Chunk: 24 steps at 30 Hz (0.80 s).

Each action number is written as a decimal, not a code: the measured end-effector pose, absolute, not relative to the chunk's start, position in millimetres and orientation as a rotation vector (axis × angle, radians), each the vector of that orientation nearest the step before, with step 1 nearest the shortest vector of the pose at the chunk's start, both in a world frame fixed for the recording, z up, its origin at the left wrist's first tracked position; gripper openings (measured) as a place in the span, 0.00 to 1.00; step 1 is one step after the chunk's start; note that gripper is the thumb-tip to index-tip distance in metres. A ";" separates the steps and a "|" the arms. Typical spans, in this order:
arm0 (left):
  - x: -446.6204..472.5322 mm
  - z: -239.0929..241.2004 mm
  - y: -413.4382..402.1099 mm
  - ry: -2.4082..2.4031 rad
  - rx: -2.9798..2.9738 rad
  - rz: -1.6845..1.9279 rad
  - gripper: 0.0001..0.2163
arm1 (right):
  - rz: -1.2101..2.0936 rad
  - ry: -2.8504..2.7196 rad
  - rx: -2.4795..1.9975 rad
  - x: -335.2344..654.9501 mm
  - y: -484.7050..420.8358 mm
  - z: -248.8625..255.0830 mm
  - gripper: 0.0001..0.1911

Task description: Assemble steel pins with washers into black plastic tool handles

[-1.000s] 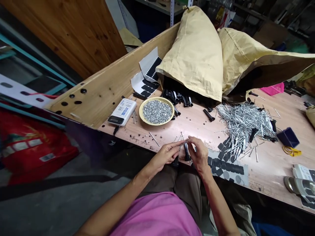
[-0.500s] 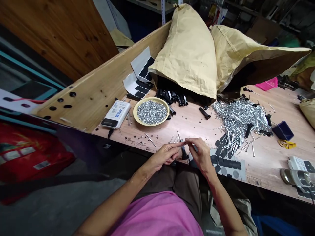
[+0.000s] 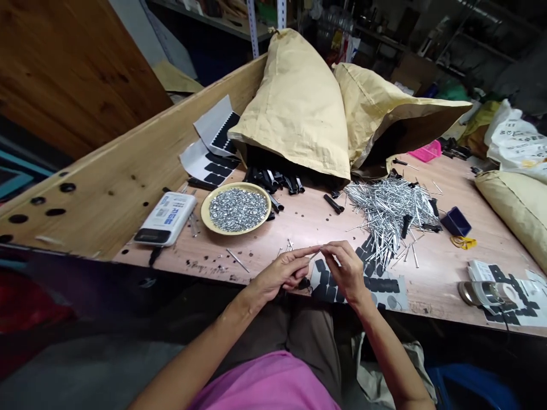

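Note:
My left hand (image 3: 285,272) is closed, its index finger stretched forward, around a thin metal rod (image 3: 315,255) like those in the pile. My right hand (image 3: 345,269) pinches at the far end of that rod, its fingertips meeting my left index fingertip; what lies between them is too small to make out. Below my left hand a black part (image 3: 303,283) lies at the table edge, mostly covered. Beyond my hands is a yellow bowl (image 3: 205,221) of small metal nuts or washers. A heap of long metal rods (image 3: 384,210), with black clips among them, lies to the right.
Two large paper sacks (image 3: 299,102) lean at the back, black clips spilling from one. A white boxed device (image 3: 167,217) sits left of the bowl. Black stickers on a backing sheet (image 3: 399,293), a blue tray (image 3: 456,222) and a glass jar (image 3: 482,293) are to the right.
The view has swung right, so the table's contents appear further left. My hands stay joined at the fingertips, and the rod between them now shows more clearly.

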State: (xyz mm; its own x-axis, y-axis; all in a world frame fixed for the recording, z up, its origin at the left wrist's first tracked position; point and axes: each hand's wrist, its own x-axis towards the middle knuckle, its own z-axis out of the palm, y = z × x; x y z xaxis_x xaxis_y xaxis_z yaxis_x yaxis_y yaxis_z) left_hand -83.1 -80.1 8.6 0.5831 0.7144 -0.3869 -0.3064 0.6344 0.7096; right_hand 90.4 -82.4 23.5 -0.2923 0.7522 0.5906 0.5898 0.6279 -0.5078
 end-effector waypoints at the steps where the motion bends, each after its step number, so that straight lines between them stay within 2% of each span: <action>1: -81.8 10.2 -78.5 0.700 0.626 0.637 0.29 | 0.264 -1.983 -1.059 92.9 -82.1 25.8 0.10; 4: -78.4 13.4 -73.8 0.637 0.592 0.586 0.28 | 0.425 -1.907 -1.115 102.9 -77.9 30.3 0.14; 11: -75.5 10.7 -70.4 0.537 0.564 0.467 0.25 | 0.812 -1.916 -1.067 120.0 -63.5 34.8 0.12; 17: -75.2 12.8 -71.7 0.585 0.647 0.481 0.22 | 0.738 -1.992 -1.111 119.8 -65.0 39.1 0.13; 24: -72.4 10.3 -74.5 0.732 0.789 0.585 0.31 | 0.655 -2.034 -1.128 115.1 -69.5 35.6 0.14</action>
State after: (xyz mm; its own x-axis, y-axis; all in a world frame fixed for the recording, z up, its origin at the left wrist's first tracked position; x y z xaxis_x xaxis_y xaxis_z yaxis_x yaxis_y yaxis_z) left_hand -72.4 -74.5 10.3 0.6131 0.7037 -0.3590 -0.1948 0.5751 0.7945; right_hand 115.1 -69.5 35.6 -0.3676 0.8668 0.3369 0.5074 0.4905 -0.7085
